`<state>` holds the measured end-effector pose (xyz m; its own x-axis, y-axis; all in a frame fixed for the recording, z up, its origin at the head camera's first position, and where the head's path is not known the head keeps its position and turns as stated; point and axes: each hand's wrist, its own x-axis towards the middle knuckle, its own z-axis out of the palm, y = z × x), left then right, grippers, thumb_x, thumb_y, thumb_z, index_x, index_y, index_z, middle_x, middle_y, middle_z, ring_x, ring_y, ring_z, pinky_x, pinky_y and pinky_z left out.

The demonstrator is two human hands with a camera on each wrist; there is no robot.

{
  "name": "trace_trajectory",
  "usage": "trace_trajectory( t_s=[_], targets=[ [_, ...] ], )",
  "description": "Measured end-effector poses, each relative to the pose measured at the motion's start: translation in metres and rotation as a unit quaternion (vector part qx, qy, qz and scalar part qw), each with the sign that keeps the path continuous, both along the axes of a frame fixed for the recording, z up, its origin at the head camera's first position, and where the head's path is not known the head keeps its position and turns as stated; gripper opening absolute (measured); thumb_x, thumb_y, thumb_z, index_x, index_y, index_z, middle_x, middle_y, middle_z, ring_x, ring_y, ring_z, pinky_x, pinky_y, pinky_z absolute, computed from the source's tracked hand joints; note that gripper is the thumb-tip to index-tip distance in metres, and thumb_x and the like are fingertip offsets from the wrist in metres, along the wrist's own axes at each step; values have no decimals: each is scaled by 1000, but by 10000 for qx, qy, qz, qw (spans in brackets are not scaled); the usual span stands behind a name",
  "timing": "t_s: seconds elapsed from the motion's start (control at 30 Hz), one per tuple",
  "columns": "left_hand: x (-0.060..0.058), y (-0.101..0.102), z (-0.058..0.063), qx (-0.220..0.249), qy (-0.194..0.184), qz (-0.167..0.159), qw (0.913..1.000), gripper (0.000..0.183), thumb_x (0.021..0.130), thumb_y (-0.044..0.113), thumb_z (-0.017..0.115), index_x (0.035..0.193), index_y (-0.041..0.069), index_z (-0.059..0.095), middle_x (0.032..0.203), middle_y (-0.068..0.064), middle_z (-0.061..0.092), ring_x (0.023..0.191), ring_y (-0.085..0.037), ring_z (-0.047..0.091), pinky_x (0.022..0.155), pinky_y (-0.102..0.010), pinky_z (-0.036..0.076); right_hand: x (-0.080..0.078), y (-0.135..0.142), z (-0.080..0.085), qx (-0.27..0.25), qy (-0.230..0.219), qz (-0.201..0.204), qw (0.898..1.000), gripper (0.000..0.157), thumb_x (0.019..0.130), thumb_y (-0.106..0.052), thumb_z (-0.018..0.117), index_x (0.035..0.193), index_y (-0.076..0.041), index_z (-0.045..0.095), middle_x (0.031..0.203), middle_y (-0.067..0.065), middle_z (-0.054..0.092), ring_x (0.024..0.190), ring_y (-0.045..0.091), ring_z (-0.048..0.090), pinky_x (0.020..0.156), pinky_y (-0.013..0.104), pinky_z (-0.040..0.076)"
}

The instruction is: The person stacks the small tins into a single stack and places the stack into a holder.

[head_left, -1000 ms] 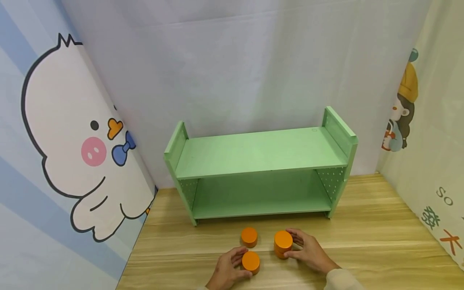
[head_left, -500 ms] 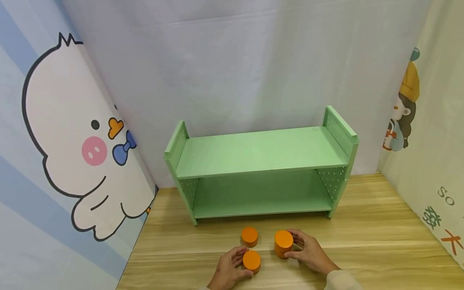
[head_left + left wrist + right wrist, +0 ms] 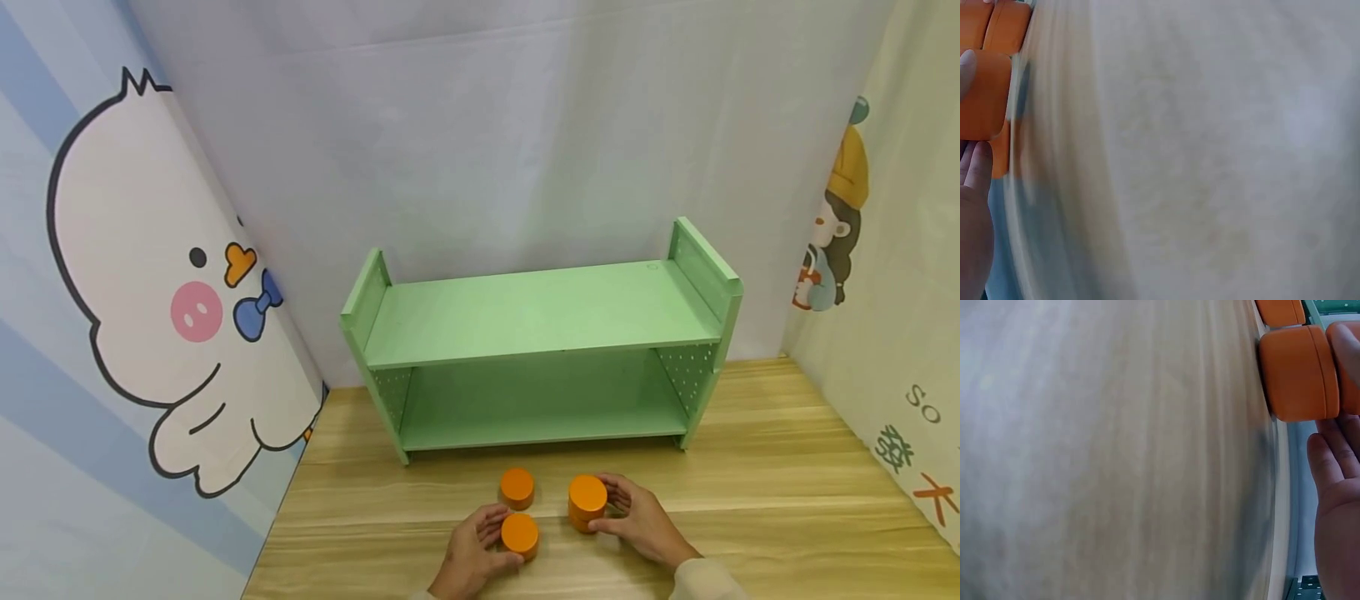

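My left hand [image 3: 471, 552] grips a round orange tin [image 3: 520, 536] near the front of the table, thumb on the near side and fingers on the far side. A thin gap shows between this tin and the tabletop in the left wrist view. Just behind it sits another orange tin [image 3: 517, 489], which no hand touches. To the right, two tins are stacked, and my right hand [image 3: 642, 523] holds the upper tin [image 3: 587, 495] between thumb and fingers. The lower tin [image 3: 1297, 375] rests on the wood, partly hidden from the head view by the upper one.
A green two-tier shelf [image 3: 540, 317] stands behind the tins, with raised side panels. The wood-grain table [image 3: 757, 475] extends to both sides. A pale curtain [image 3: 480, 150] hangs at the back, with printed cloths [image 3: 127, 275] at the sides.
The tin in my left hand has risen slightly or shifted a little away from me, with the hand. My right hand and the stacked tins have stayed practically still.
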<state>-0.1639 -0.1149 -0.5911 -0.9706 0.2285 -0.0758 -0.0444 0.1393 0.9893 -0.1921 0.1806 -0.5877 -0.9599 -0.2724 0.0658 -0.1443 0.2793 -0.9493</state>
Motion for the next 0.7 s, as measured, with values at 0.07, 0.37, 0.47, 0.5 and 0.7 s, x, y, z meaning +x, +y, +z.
trace_trajectory(
  t_s=[0.07, 0.37, 0.47, 0.5, 0.7],
  targets=[
    [-1, 0, 1, -78, 146, -34, 9999, 69, 69, 0, 89, 130, -8, 57, 129, -21, 62, 122, -36, 58, 99, -30, 53, 0, 0, 0, 9, 3, -4, 10000, 73, 77, -11, 86, 136, 12, 49, 131, 29, 57, 121, 43, 56, 101, 42, 52],
    [-7, -3, 11, 12, 410, -158, 9990, 71, 71, 5, 89, 132, -9, 55, 133, -23, 59, 124, -36, 57, 99, -27, 52, -1, 0, -1, 35, -54, 5, 10000, 74, 78, -12, 86, 137, 12, 48, 131, 28, 57, 122, 42, 56, 101, 43, 51],
    [-9, -4, 16, 101, 366, -167, 9991, 71, 73, 6, 88, 133, -9, 54, 134, -24, 58, 125, -36, 57, 98, -27, 53, -1, 1, -1, 82, -35, -4, 10000, 74, 78, -14, 86, 136, 12, 49, 131, 28, 57, 121, 43, 56, 101, 43, 51],
    [-10, -4, 17, 114, 375, -174, 9991, 71, 73, 6, 88, 133, -10, 54, 134, -24, 58, 125, -37, 56, 98, -27, 53, -2, 1, -2, 110, -26, -3, 9999, 74, 78, -15, 86, 136, 12, 49, 131, 28, 57, 121, 43, 56, 101, 43, 52],
    [-14, -4, 25, 209, 399, -190, 9988, 69, 72, 2, 87, 132, -11, 54, 133, -26, 58, 124, -38, 57, 98, -27, 53, -3, 1, -5, 126, -31, -24, 9999, 76, 77, -19, 87, 136, 11, 50, 130, 27, 58, 122, 44, 55, 102, 42, 51]
  ],
)
